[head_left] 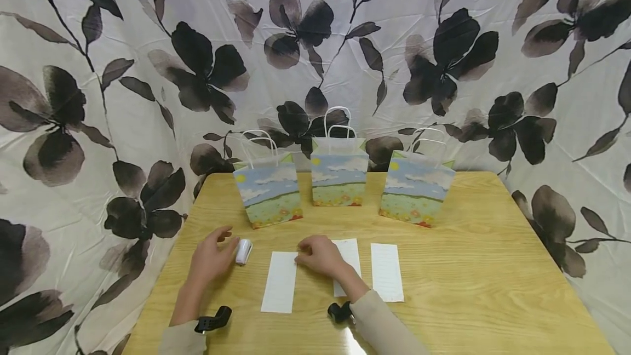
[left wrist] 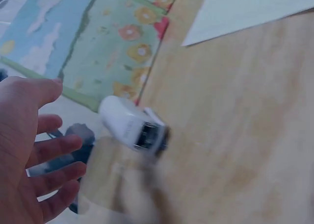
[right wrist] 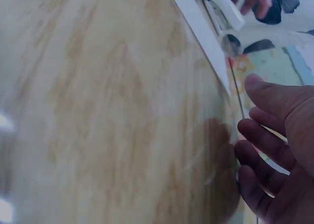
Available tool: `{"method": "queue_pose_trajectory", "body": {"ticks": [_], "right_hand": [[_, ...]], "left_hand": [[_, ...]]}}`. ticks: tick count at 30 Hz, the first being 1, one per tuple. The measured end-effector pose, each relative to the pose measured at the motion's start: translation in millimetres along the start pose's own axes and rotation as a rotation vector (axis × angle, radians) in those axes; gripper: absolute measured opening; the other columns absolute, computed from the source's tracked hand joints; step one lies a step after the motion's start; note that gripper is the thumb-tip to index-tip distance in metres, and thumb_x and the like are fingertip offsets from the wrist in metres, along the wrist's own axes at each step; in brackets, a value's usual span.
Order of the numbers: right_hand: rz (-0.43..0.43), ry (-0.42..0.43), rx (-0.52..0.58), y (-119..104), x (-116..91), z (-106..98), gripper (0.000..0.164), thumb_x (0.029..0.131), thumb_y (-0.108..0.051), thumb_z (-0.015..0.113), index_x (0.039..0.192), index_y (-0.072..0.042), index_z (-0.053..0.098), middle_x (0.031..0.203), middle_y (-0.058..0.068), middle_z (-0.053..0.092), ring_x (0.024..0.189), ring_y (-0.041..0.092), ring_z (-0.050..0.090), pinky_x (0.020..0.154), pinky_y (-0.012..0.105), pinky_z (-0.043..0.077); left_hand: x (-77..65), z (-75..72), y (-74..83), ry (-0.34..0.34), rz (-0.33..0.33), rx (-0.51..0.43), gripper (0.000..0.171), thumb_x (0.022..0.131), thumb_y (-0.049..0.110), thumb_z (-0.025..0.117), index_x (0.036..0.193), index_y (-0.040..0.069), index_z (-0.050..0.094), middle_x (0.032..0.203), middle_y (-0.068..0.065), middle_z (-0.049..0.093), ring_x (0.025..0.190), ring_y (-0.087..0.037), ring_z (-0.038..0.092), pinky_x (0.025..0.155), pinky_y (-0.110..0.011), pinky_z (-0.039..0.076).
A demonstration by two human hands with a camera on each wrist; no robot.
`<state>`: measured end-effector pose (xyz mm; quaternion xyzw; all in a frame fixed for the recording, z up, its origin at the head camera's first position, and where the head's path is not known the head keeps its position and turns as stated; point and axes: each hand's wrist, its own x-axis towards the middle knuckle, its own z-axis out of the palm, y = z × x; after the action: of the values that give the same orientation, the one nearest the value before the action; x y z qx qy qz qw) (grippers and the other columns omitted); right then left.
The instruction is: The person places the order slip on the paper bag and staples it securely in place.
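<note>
My left hand is just left of a small white stapler, its fingers apart and holding nothing. In the left wrist view the stapler lies on the table with its dark metal end showing. My right hand, fingers loosely bent and holding nothing, hovers by the upper right corner of the left paper slip. Its wrist and palm partly cover the middle slip. To the right lies another lined slip. Thumb and fingers of the right hand are spread apart in the right wrist view.
Three paper gift bags with white handles stand along the back of the wooden table: a left bag, a middle bag and a right bag. Behind them hangs a floral cloth.
</note>
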<state>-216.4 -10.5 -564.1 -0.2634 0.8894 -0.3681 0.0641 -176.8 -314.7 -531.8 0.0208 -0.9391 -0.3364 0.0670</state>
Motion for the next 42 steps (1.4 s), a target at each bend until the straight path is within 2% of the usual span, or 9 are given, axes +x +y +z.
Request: {"method": "queue_pose_trajectory", "body": {"ticks": [7,12,18,22,25,30,35,39,42], "right_hand": [[0.021,-0.003,-0.033,-4,8,5,0.030,0.087,-0.036,0.074,0.111,-0.017,0.074,0.105,-0.006,0.068,0.097,0.011,0.062,0.081,0.032,0.050],[0.021,0.022,-0.055,-3,8,9,0.029,0.085,-0.039,0.075,0.107,-0.020,0.075,0.097,-0.010,0.066,0.087,0.007,0.061,0.072,0.028,0.050],[0.030,0.051,-0.098,0,7,14,0.028,0.082,-0.040,0.078,0.104,-0.023,0.076,0.079,-0.017,0.056,0.068,0.001,0.051,0.058,0.023,0.043],[0.022,0.089,-0.100,0,10,14,0.023,0.083,-0.037,0.078,0.101,-0.024,0.077,0.076,-0.017,0.055,0.065,0.001,0.049,0.055,0.023,0.042],[0.026,0.077,-0.091,-3,11,15,0.020,0.083,-0.036,0.078,0.098,-0.024,0.078,0.075,-0.018,0.056,0.065,0.000,0.050,0.055,0.022,0.042],[0.040,0.043,-0.076,-8,11,18,0.016,0.082,-0.032,0.080,0.094,-0.023,0.078,0.071,-0.019,0.055,0.061,-0.001,0.049,0.052,0.022,0.040],[0.063,0.032,-0.060,-13,14,17,0.012,0.082,-0.030,0.079,0.092,-0.023,0.077,0.070,-0.018,0.054,0.060,0.001,0.049,0.052,0.023,0.041],[0.096,0.024,-0.058,-13,12,17,0.006,0.084,-0.027,0.078,0.085,-0.022,0.075,0.069,-0.017,0.055,0.060,0.001,0.050,0.053,0.023,0.042],[0.079,0.038,-0.044,-13,12,18,0.006,0.085,-0.025,0.076,0.081,-0.021,0.074,0.071,-0.016,0.057,0.061,0.001,0.051,0.054,0.023,0.043]], "left_hand": [[18.9,-21.4,7.9,0.011,0.070,-0.042,0.061,0.097,0.050,0.053,0.138,0.004,0.051,0.126,-0.021,0.058,0.113,-0.040,0.055,0.089,-0.054,0.046],[33.9,-33.7,16.3,0.020,0.115,-0.020,0.058,0.098,0.047,0.054,0.139,0.005,0.051,0.126,-0.022,0.058,0.113,-0.040,0.055,0.089,-0.054,0.046],[56.0,-44.8,32.2,0.032,0.145,0.016,0.055,0.099,0.040,0.056,0.141,0.006,0.049,0.130,-0.020,0.056,0.114,-0.040,0.055,0.089,-0.053,0.046],[71.3,-54.0,44.9,0.082,0.191,0.012,0.052,0.099,0.035,0.058,0.139,0.003,0.049,0.131,-0.021,0.055,0.112,-0.041,0.056,0.088,-0.054,0.046],[79.2,-59.7,49.3,0.099,0.207,-0.015,0.052,0.099,0.033,0.059,0.139,0.002,0.048,0.133,-0.021,0.053,0.113,-0.041,0.055,0.089,-0.055,0.046],[88.2,-64.1,53.2,0.074,0.211,-0.068,0.060,0.098,0.036,0.058,0.146,0.005,0.039,0.141,-0.021,0.043,0.116,-0.042,0.052,0.090,-0.055,0.045],[98.3,-65.9,59.4,0.073,0.229,-0.121,0.069,0.098,0.037,0.058,0.154,0.012,0.026,0.150,-0.020,0.030,0.121,-0.044,0.047,0.091,-0.059,0.043],[107.1,-62.4,64.5,0.039,0.238,-0.172,0.071,0.098,0.039,0.057,0.156,0.017,0.022,0.152,-0.018,0.027,0.125,-0.045,0.044,0.094,-0.059,0.041],[114.2,-62.7,69.8,0.019,0.236,-0.200,0.070,0.098,0.039,0.057,0.156,0.017,0.022,0.152,-0.019,0.029,0.127,-0.044,0.042,0.096,-0.058,0.039]]}}
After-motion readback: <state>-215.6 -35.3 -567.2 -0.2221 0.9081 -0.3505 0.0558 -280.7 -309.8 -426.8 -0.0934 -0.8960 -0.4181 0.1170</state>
